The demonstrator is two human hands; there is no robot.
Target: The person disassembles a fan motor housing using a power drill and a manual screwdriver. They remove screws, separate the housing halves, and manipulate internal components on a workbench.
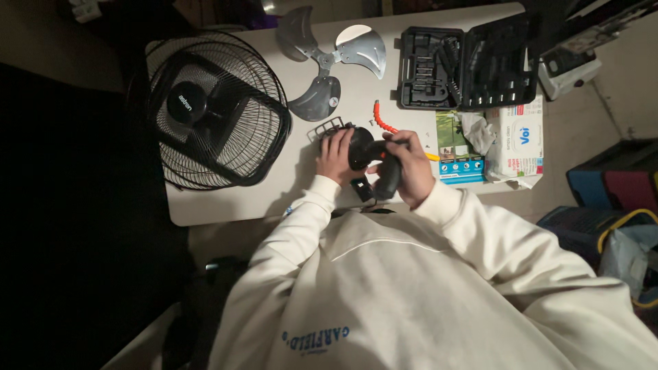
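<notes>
The person, in a cream sweatshirt, works at the near edge of a white rectangular table (226, 209). The left hand (334, 156) lies with spread fingers on a round black plastic fan motor housing (358, 147), which stands on the table close to the near edge, about at the middle of its length. The hand presses on the left side of the housing and does not close around it. The right hand (410, 168) is clenched around the grip of a black electric screwdriver (386, 171) (the body points toward the housing and its front end touches it). Whether a bit is fitted, one cannot tell, because the hands cover this place.

Just behind the housing lies an orange flexible shaft (382, 121). On the left part of the table, reaching over the left edge, rest two black round wire fan guards (212, 109), one on the other. Near the far edge lies a grey three-blade fan propeller (331, 58). At the far right corner stands an open black plastic tool case (469, 65) with bits inside. At the right edge, nearer to the person, lie a blue and green printed leaflet (456, 147), a crumpled white tissue (476, 130) and a white tissue box (519, 137).
</notes>
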